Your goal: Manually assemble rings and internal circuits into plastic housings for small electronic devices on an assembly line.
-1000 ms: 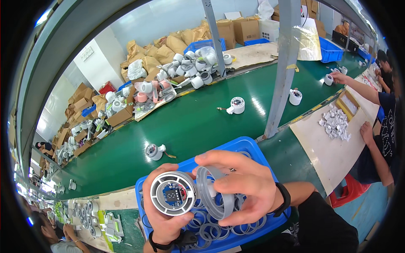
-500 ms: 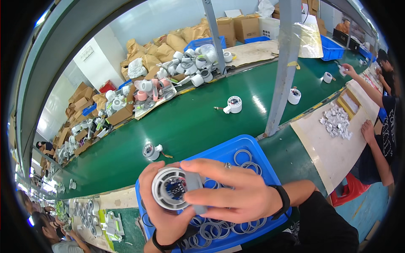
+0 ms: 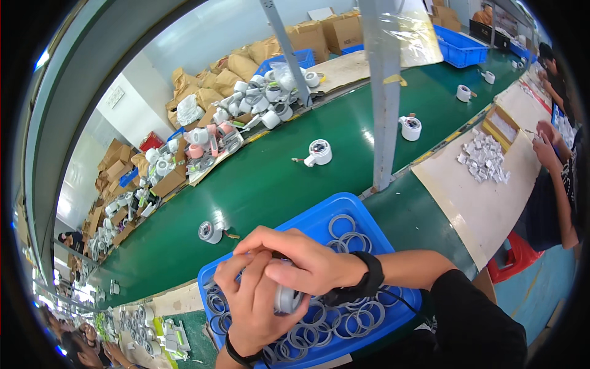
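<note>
Far L of the fingers I get a dark-haired co-worker (image 3: 77, 350), cut off & smeared by the black fisheye rim. Just past the L fingertips, a white round housing w/ stubby handle (image 3: 210, 232) lies on the long glossy green belt (image 3: 264, 190); its fine parts are too small to read. L hand (image 3: 255, 301): fingers curled shut round a pale grey-white round plastic housing (image 3: 286, 299), thumb along its lower side. I see only a slice btwn the palms; its face is hidden, so can't tell if a ring sits on it. R hand (image 3: 307, 264) is clasped over the same pc from above/right, fingers bent across L knuckles; exact fingertip contact hidden. Under both, a blue plastic tray (image 3: 310, 226) w/ loose thin grey rings (image 3: 354, 233), some blocked by hands & wrist. Well R of the fingers, another co-worker's hands (image 3: 547, 140) hold smth I can't make out, body cut off.
</note>
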A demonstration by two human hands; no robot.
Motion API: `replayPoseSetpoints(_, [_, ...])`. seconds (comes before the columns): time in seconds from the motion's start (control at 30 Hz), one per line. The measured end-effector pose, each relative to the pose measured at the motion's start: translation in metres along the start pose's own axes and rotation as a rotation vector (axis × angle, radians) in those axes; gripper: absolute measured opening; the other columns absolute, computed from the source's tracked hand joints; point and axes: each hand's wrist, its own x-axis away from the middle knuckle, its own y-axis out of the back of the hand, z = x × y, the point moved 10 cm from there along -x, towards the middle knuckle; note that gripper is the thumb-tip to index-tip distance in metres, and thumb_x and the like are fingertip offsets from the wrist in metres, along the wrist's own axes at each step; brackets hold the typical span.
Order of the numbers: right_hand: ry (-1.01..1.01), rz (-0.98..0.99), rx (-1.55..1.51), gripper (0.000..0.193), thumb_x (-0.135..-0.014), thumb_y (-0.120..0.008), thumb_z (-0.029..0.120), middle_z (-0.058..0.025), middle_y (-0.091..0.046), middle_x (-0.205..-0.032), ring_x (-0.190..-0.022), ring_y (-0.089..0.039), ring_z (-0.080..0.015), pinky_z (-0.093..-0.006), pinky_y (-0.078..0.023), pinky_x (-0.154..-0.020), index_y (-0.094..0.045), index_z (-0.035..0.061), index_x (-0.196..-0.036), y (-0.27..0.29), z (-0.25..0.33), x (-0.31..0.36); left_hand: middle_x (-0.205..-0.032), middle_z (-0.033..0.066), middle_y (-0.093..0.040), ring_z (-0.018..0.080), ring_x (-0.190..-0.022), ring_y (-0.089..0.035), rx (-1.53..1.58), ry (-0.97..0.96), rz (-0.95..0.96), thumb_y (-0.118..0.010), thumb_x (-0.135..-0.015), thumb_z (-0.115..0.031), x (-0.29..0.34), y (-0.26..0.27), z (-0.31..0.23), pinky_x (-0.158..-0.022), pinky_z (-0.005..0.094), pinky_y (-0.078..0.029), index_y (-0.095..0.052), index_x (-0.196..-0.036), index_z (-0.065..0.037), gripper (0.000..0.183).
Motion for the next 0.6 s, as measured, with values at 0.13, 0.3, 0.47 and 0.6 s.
replayPoseSetpoints(0.13, [-0.139, 0.003, 0.112, 0.033, -0.092, -0.045, 0.023, -0.0148, -0.061, -0.094, -0.082, -0.062, -0.0258, -0.0327, -0.047, -0.073, -0.049, -0.0002, -0.115, 0.022, -0.005, -0.007, -0.113, 0.0137, -0.052, 0.0362, -0.110, -0.043, 0.008, 0.028, 0.061, -0.083, -0.051, -0.014, -0.018, -0.018, 0.004, -0.092, 0.0447, -0.037, -0.051, -0.115, -0.001, 0.072])
replayPoseSetpoints(0.3, [0.318, -0.442, 0.796, 0.036, -0.085, -0.058, 0.023, -0.0143, -0.063, -0.087, -0.077, -0.063, -0.0295, -0.0374, -0.048, -0.069, -0.051, 0.0022, -0.114, 0.100, 0.024, -0.004, -0.101, 0.0152, -0.050, 0.0339, -0.100, -0.048, 0.085, 0.290, 0.147, -0.082, -0.056, -0.017, -0.047, -0.088, 0.111, -0.084, 0.0392, -0.042, -0.051, -0.101, 0.002, 0.058])
replayPoseSetpoints(0.47, [-0.332, 0.287, 0.820, 0.029, -0.078, -0.062, 0.019, -0.0136, -0.064, -0.089, -0.078, -0.063, -0.0296, -0.0395, -0.049, -0.068, -0.060, 0.0046, -0.103, 0.069, -0.058, 0.001, -0.090, 0.0113, -0.055, 0.0222, -0.083, -0.055, 0.243, 0.723, 0.350, -0.081, -0.063, -0.017, 0.024, -0.170, 0.259, -0.074, 0.0330, -0.046, -0.051, -0.095, 0.001, 0.047])
replayPoseSetpoints(0.6, [-0.152, 0.008, 0.672, 0.031, -0.075, -0.065, 0.020, -0.0135, -0.064, -0.089, -0.084, -0.062, -0.0315, -0.0406, -0.049, -0.074, -0.061, 0.0055, -0.102, 0.081, -0.037, -0.009, -0.094, 0.0082, -0.058, 0.0129, -0.087, -0.054, 0.621, 0.738, 0.151, -0.080, -0.067, -0.014, 0.013, -0.164, 0.228, -0.072, 0.0285, -0.047, -0.050, -0.095, 0.001, 0.044])
